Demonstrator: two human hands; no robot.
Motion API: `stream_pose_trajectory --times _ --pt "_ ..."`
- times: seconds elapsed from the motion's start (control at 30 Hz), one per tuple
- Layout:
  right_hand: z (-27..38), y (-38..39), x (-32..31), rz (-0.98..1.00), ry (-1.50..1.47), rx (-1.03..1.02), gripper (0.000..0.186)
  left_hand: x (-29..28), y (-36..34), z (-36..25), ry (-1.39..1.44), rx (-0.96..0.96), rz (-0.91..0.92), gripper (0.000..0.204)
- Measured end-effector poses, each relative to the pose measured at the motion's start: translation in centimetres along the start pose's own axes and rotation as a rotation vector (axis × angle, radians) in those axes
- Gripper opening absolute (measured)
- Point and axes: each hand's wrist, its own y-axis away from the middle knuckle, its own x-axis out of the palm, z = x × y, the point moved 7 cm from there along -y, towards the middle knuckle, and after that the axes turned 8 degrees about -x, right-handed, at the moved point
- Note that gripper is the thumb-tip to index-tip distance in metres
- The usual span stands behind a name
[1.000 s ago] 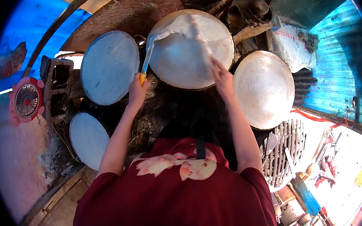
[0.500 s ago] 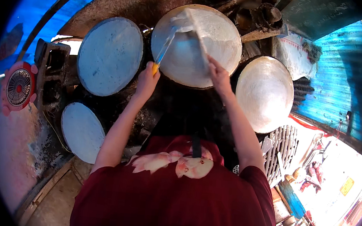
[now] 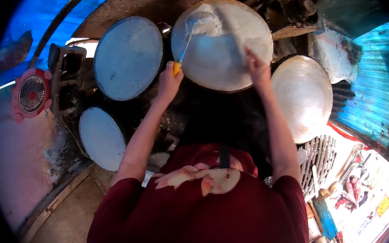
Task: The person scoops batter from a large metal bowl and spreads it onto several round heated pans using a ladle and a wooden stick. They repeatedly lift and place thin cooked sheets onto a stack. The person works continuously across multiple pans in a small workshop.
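left hand [image 3: 169,83], 8 o'clock of round pan [image 3: 224,73]: closed on ladle [image 3: 201,17] by handle end, apparently for reach | right hand [image 3: 259,71], 4 o'clock: curled around blurred stick [image 3: 239,37], likewise

I wore a dark red top [image 3: 200,214]: short sleeves [image 3: 285,189], pale floral print [image 3: 219,181], dark strip [image 3: 224,156]. My left hand [image 3: 169,81] and right hand [image 3: 258,72] were bare.

Plastic-looking yellow ladle handle [image 3: 177,68] here, rightmost round pan [image 3: 300,98] gleaming glossy, maroon shirt [image 3: 196,209] in matt cloth
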Motion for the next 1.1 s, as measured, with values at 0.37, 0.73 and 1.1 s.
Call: stream_pose_trajectory --times 0.37,0.73,1.1 --pt "1.7 3.5 -2.1 0.015 -0.013 -0.102 0.039 -2.1 15.3 1.6 0.023 -0.173 -0.122 0.035" --pt "2.9 -2.7 -2.1 0.381 0.29 -0.353 0.039 0.4 9.9 -1.8 -0.116 -0.175 -0.083 0.035" --pt "1.5 -2.8 -2.6 0.659 0.191 -0.357 0.04 1.8 17.4 -0.7 -0.085 -0.254 -0.055 0.031"
